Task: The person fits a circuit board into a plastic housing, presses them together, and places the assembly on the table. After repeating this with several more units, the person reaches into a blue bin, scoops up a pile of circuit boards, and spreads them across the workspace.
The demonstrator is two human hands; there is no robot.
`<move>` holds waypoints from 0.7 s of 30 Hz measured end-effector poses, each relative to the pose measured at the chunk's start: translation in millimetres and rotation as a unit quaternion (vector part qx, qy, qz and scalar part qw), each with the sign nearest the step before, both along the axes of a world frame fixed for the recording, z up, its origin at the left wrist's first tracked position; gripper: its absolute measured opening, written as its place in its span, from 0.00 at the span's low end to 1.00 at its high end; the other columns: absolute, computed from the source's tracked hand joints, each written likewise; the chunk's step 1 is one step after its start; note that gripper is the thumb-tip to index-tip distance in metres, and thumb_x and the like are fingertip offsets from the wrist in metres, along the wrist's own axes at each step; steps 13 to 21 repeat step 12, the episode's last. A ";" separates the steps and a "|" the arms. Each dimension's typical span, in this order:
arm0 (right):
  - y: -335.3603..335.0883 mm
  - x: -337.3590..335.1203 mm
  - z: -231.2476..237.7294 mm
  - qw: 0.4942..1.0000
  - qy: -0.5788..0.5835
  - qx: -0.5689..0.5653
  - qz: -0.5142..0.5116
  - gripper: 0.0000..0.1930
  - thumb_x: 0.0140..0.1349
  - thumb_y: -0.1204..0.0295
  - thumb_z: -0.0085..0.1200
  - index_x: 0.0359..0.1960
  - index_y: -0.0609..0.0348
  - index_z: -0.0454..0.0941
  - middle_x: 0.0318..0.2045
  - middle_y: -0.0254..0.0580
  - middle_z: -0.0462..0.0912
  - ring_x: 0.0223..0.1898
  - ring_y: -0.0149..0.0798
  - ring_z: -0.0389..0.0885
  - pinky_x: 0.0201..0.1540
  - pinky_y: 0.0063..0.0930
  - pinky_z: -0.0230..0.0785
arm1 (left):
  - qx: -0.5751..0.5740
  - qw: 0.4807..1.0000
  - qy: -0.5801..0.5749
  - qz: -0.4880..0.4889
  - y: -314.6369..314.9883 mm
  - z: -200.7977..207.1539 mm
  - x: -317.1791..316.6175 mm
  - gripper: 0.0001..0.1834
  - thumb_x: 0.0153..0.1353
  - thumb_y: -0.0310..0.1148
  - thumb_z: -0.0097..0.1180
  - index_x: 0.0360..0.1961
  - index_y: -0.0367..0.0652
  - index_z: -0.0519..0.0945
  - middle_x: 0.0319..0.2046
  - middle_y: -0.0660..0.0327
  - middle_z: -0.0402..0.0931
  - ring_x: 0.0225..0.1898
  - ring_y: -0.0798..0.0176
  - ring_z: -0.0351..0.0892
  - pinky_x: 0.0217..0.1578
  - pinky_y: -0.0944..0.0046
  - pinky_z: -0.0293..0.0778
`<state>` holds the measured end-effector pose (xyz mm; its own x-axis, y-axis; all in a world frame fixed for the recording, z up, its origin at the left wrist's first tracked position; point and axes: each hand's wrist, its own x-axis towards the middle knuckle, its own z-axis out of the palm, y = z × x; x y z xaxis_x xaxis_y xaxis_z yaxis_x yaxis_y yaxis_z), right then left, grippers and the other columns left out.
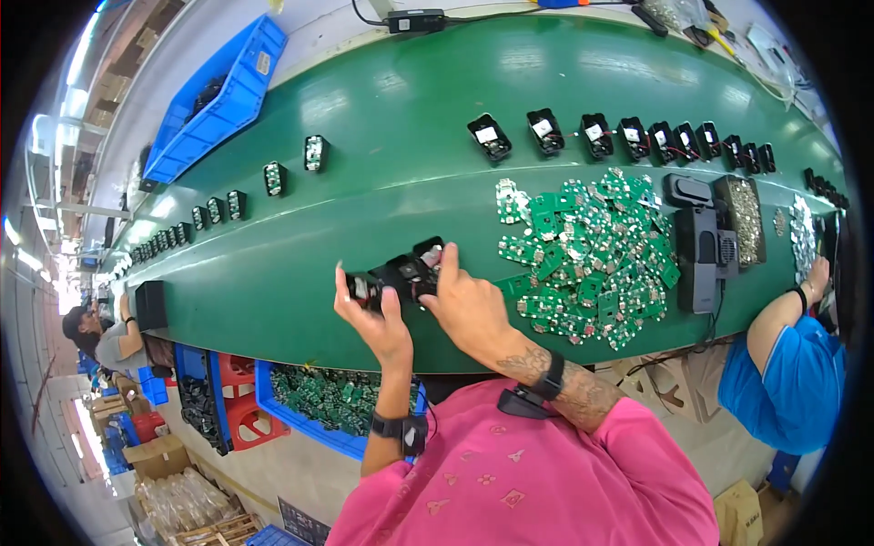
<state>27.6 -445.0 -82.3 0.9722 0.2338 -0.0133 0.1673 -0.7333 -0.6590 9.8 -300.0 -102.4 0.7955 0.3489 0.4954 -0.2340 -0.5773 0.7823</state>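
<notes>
Small black plastic housings (401, 272) sit close together in a row between my hands, over the green worktop. My left hand (378, 320) has its fingers and thumb around the leftmost housing (363, 289), with its fingertips pointing up. My right hand (469, 305) grips the right end of the row, its index finger along the side of the farthest housing (428, 247). Its thumb and other fingers are partly hidden. To the right of my right hand lies a wide heap of green circuit boards (596, 259). A band with a small device circles each of my wrists.
Open black housings with white parts (546, 132) line the back right; more housings (236, 205) run off leftward. A blue bin (246, 114) stands back left. A dark grey device (698, 259) and a box of small parts (742, 218) stand right. Co-workers sit at both ends.
</notes>
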 end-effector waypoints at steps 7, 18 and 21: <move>29.9 38.6 -7.1 0.999 -0.018 0.036 -0.034 0.43 0.59 0.63 0.64 0.65 0.81 0.54 0.33 0.62 0.84 0.30 0.61 0.85 0.31 0.48 0.79 | 0.006 0.998 -0.004 0.058 8.9 -3.9 75.8 0.37 0.66 0.37 0.59 0.72 0.38 0.58 0.63 0.42 0.58 0.64 0.44 0.60 0.64 0.49 0.59; -44.6 34.1 24.9 0.987 0.075 -0.130 0.057 0.43 0.57 0.58 0.66 0.68 0.68 0.58 0.33 0.54 0.86 0.33 0.52 0.88 0.35 0.42 0.82 | -0.213 0.976 -0.036 -0.026 28.9 24.5 62.4 0.36 0.66 0.36 0.60 0.72 0.43 0.60 0.61 0.51 0.59 0.64 0.52 0.61 0.70 0.55 0.55; -44.6 34.1 24.9 0.987 0.075 -0.130 0.057 0.43 0.57 0.58 0.66 0.68 0.68 0.58 0.33 0.54 0.86 0.33 0.52 0.88 0.35 0.42 0.82 | -0.213 0.976 -0.036 -0.026 28.9 24.5 62.4 0.36 0.66 0.36 0.60 0.72 0.43 0.60 0.61 0.51 0.59 0.64 0.52 0.61 0.70 0.55 0.55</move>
